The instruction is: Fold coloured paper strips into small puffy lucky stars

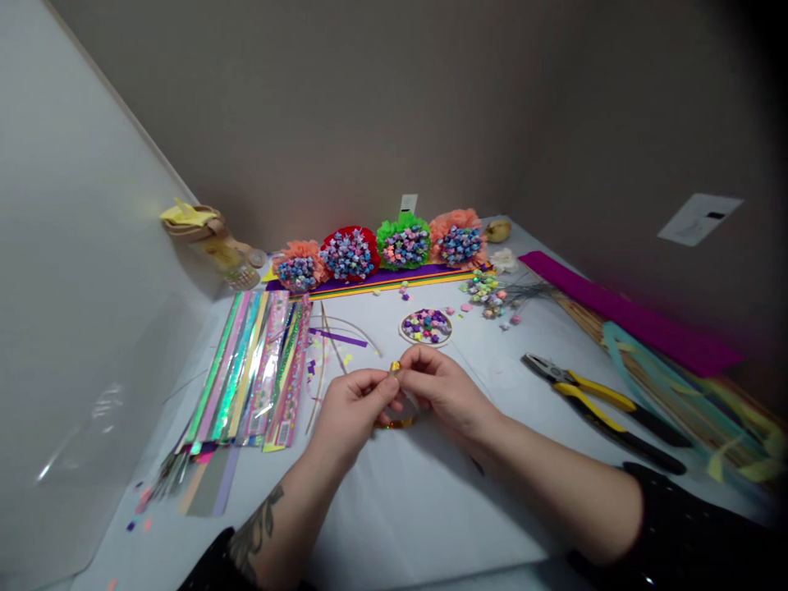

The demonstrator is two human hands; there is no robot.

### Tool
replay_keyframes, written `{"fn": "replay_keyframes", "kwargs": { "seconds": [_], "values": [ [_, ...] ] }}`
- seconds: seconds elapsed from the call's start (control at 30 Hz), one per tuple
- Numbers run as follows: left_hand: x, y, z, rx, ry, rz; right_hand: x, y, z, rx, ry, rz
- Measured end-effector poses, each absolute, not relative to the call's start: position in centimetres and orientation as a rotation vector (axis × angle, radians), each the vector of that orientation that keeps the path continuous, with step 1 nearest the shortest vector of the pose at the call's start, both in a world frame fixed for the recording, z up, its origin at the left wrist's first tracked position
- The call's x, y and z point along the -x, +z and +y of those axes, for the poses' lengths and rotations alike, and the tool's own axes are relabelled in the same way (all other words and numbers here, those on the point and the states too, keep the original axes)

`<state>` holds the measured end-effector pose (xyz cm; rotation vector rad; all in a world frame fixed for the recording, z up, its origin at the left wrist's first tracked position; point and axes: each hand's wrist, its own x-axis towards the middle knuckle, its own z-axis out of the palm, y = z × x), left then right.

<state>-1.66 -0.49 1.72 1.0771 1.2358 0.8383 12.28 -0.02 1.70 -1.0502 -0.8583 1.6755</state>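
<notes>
Both hands meet over the middle of the white-covered table. My left hand (360, 406) pinches a shiny gold paper strip (403, 423) between thumb and forefinger. From the other side my right hand (440, 386) pinches the same strip, its fingertips almost touching the left ones. A small folded gold bit stands up at the fingertips, and the strip's tail curves below the hands. Just beyond them sits a round dish (426, 327) of small purple, pink and green folded paper stars. Fingers partly hide the fold.
Packs of shiny paper strips (255, 369) lie at left. Yellow-black pliers (607, 406) rest at right, near a magenta paper roll (628, 312) and teal ribbon-like material (665, 402). Star bouquets (403, 245) line the back. Loose stars with wire stems (486, 291) lie behind the dish.
</notes>
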Motion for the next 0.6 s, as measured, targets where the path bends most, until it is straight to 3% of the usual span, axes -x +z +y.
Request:
{"fn": "replay_keyframes", "kwargs": {
  "seconds": [0.23, 0.6],
  "values": [
    [1.6, 1.8, -0.2, -0.916, 1.018, 1.243, -12.4, 0.9, -0.1, 1.024, 1.684, -1.035],
    [2.5, 1.5, 0.4, -0.985, 0.988, 1.287, -13.4, 1.2, -0.1, 0.984, 1.483, -1.497]
  ]
}}
